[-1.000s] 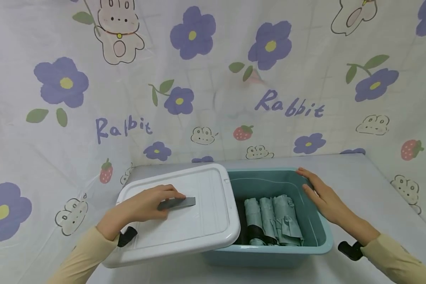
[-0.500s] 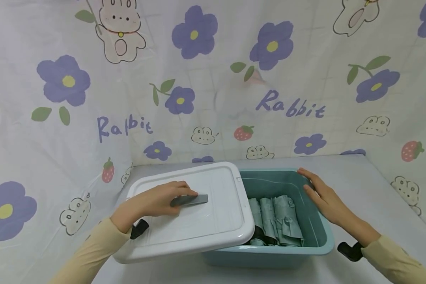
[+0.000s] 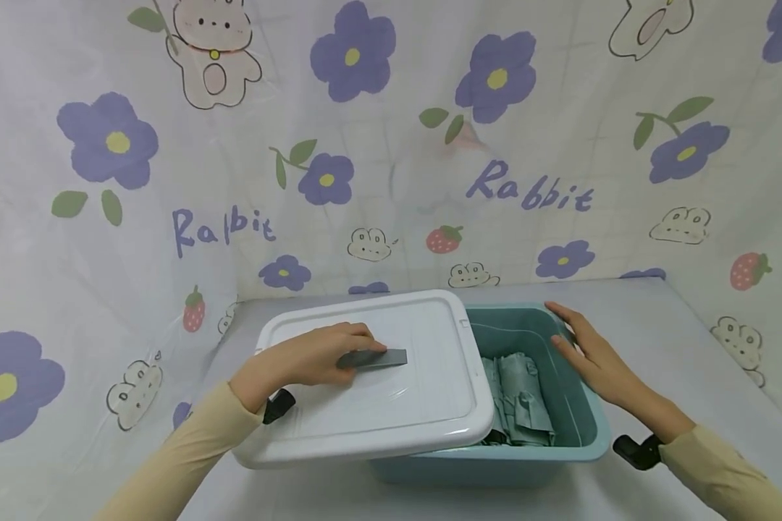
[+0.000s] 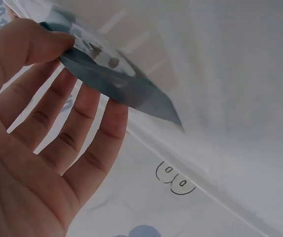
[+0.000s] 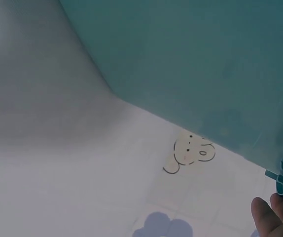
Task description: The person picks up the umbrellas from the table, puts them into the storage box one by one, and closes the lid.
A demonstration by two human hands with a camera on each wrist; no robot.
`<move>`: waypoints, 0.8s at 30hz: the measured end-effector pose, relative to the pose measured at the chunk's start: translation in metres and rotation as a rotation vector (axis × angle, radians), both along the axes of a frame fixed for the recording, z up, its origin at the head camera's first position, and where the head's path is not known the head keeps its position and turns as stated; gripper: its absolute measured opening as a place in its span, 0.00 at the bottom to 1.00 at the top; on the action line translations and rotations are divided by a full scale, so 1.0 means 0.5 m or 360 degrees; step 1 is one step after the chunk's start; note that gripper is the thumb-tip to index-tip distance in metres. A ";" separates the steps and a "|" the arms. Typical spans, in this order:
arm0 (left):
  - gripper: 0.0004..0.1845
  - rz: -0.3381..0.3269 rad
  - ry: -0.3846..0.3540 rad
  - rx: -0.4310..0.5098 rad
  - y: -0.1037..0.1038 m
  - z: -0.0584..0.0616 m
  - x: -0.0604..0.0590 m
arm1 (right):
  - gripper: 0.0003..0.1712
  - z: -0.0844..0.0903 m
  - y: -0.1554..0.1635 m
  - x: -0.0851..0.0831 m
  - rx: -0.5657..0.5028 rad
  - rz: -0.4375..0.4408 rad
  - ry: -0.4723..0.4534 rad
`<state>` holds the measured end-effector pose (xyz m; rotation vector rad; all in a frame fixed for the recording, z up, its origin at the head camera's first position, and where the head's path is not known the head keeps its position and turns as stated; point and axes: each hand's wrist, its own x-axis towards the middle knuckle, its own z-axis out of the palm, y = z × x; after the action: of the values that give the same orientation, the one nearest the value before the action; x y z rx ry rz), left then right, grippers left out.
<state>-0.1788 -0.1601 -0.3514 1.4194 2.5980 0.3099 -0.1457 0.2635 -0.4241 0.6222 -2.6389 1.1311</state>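
A white lid (image 3: 378, 405) lies partly over a teal bin (image 3: 583, 434) and covers its left part. My left hand (image 3: 348, 351) grips the grey handle (image 3: 381, 358) on top of the lid. In the left wrist view the left hand (image 4: 82, 74) has its thumb above the handle (image 4: 131, 91) and its fingers beneath it. Folded grey-green cloths (image 3: 521, 398) show in the uncovered right part of the bin. My right hand (image 3: 576, 340) rests with straight fingers on the bin's right rim. Its fingertips (image 5: 274, 217) show beside the bin wall (image 5: 205, 64).
The bin stands on a table (image 3: 684, 347) covered with pale cloth. A curtain (image 3: 391, 159) printed with flowers, rabbits and strawberries hangs close behind and along the left side. Black wrist mounts (image 3: 632, 450) sit at both cuffs.
My left hand has slid the lid to the right over the bin, hiding more of the cloths. The right hand has stayed on the rim.
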 end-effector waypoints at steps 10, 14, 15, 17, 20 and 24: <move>0.25 -0.0093 -0.0025 -0.0051 0.051 0.010 -0.013 | 0.38 0.009 0.003 -0.002 0.0010 0.0022 -0.0011; 0.24 -0.0113 -0.0027 -0.0053 0.072 0.012 -0.015 | 0.37 0.012 0.006 -0.007 0.0031 0.0043 -0.0009; 0.24 -0.0120 -0.0024 -0.0052 0.077 0.013 -0.015 | 0.37 0.013 0.006 -0.007 0.0041 0.0049 -0.0016; 0.23 -0.0138 -0.0021 -0.0045 0.087 0.015 -0.015 | 0.37 0.017 0.007 -0.008 0.0058 0.0063 -0.0037; 0.23 -0.0160 -0.0013 -0.0048 0.101 0.018 -0.014 | 0.37 0.025 0.008 -0.007 0.0082 0.0095 -0.0072; 0.22 -0.0190 0.0010 -0.0060 0.116 0.021 -0.013 | 0.34 0.033 0.006 -0.002 0.0098 0.0120 -0.0110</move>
<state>-0.1852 -0.1019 -0.3408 1.5561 2.4968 0.2393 -0.1466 0.2665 -0.4075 0.7123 -2.7395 1.1143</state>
